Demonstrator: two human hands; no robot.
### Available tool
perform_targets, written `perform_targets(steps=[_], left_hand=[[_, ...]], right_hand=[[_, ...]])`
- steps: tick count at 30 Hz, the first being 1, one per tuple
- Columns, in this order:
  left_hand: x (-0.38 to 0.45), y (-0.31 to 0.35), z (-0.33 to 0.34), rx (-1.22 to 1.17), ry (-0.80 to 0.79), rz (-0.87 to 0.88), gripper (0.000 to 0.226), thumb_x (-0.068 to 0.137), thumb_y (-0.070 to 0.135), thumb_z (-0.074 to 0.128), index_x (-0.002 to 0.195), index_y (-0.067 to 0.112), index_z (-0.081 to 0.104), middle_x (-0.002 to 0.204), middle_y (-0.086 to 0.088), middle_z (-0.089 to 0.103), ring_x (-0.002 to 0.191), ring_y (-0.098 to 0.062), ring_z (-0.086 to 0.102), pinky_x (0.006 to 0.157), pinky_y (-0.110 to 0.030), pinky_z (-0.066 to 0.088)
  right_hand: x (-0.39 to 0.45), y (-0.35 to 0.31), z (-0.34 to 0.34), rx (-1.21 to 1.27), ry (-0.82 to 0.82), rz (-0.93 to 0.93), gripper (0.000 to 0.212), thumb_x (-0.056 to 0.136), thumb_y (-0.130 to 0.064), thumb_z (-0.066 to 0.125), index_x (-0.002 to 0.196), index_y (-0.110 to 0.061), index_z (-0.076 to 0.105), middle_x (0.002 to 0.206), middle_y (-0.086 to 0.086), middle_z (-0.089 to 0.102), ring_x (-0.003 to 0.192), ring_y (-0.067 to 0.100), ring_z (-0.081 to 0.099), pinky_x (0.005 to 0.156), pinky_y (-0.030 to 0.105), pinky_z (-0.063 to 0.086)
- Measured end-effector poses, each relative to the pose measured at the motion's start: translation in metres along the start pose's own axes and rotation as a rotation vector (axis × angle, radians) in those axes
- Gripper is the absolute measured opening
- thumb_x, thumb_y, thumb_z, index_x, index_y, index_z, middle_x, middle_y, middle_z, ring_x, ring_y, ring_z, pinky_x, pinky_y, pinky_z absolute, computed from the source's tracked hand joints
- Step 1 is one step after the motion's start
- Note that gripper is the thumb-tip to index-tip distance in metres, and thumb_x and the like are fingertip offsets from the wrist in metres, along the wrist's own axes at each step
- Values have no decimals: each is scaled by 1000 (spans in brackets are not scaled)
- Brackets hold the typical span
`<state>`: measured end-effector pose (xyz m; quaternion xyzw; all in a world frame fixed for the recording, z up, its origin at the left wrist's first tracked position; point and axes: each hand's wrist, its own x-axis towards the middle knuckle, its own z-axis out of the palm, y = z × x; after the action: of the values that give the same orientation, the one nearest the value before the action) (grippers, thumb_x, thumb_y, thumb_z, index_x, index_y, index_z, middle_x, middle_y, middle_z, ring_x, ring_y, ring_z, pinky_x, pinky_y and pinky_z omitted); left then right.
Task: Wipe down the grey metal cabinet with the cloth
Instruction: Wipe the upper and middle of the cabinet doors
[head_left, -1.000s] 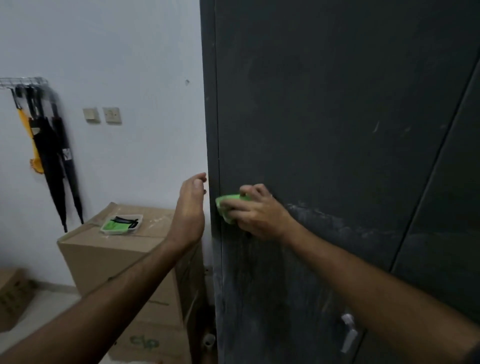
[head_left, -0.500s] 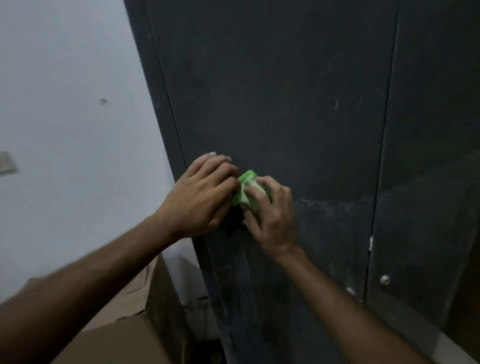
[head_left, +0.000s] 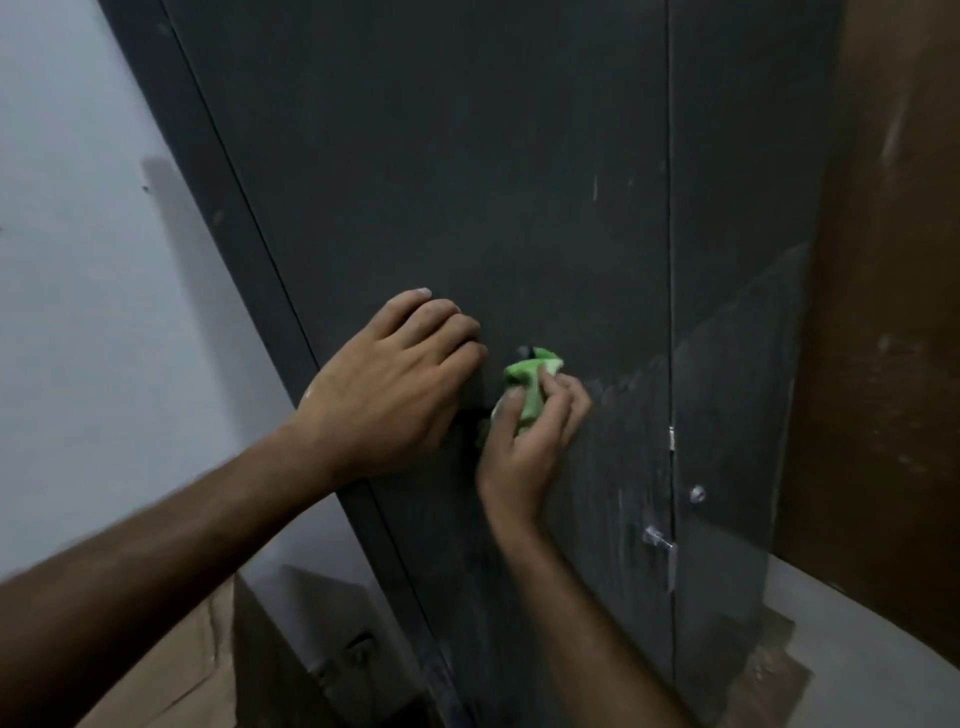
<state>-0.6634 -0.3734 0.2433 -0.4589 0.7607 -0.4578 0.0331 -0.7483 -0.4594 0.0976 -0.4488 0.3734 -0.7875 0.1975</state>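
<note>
The grey metal cabinet (head_left: 467, 182) stands tall, long axis running up and down, though from the head camera it leans off to the left. Its front faces the person, with the seam between the two doors running top to bottom right of centre and a small silver handle (head_left: 658, 540) low beside that seam. The green cloth (head_left: 530, 384) is bunched into a wad against the left door, about mid-height. The right hand (head_left: 530, 441) grips it, fingers curled round the wad, holding it on the metal. The left hand (head_left: 395, 389) sits just beside it, fingers bent, fingertips against the door near the cabinet's left edge, holding nothing. Dusty pale streaks show below and right of the cloth. A cardboard box (head_left: 171, 670) sits down at lower left.
</note>
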Motion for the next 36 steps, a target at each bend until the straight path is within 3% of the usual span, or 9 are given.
perform_targets(steps=[4,8,11,14,17,20,25,31,36], left_hand=[[-2,-1,-1,-7,-18,22,44,103,35,43,133,13,66,137,-12,64,135,-34,54,125,-51,27],[-1,1,-4,2,-56,41,46,104,37,38,133,15,67,141,-12,63,139,-33,52,127,-51,21],[6,6,-4,-48,-59,-2,45,102,36,40,133,15,66,142,-11,61,142,-32,49,129,-51,22],[13,10,-2,-79,-85,6,48,103,37,39,139,16,63,149,-11,57,150,-31,42,131,-49,15],[19,14,0,-96,-98,1,49,104,37,43,147,18,56,157,-9,49,156,-29,32,132,-48,5],[35,26,3,-126,-97,19,51,106,38,39,152,19,51,162,-8,43,159,-28,25,130,-44,-4],[72,44,12,-176,-71,6,58,100,38,28,147,17,54,156,-7,48,157,-28,29,132,-43,3],[106,58,36,-182,-126,37,51,104,38,45,150,19,49,159,-7,44,158,-27,25,132,-44,1],[134,64,44,-191,-143,31,58,101,43,33,150,19,51,160,-7,44,159,-27,24,133,-45,1]], right_hand=[[-34,27,-33,-65,-164,-65,31,98,-15,54,123,3,58,133,21,46,124,32,51,105,32,41],[57,22,-13,-35,167,357,24,96,-2,60,117,11,59,124,29,50,118,37,52,100,27,39],[38,-4,5,-21,116,85,31,100,-17,57,124,2,59,132,19,49,117,13,49,100,7,31],[-13,10,-15,-24,-72,-48,33,102,-19,55,131,-3,56,140,13,44,127,12,47,105,16,37],[45,42,-25,-57,86,239,29,98,-1,58,124,9,59,129,27,51,123,37,51,106,30,37],[105,37,-14,-24,201,438,35,100,-5,54,132,8,59,132,29,50,125,36,49,106,25,34],[36,48,-30,-25,-63,120,44,104,-22,56,147,-21,49,142,-20,46,129,9,50,99,4,37],[147,78,-29,-73,139,499,34,104,-9,48,131,11,55,138,29,40,124,41,48,106,31,36],[85,84,-46,-168,-67,149,48,106,-50,43,151,-33,41,149,2,49,117,7,59,98,34,51]])
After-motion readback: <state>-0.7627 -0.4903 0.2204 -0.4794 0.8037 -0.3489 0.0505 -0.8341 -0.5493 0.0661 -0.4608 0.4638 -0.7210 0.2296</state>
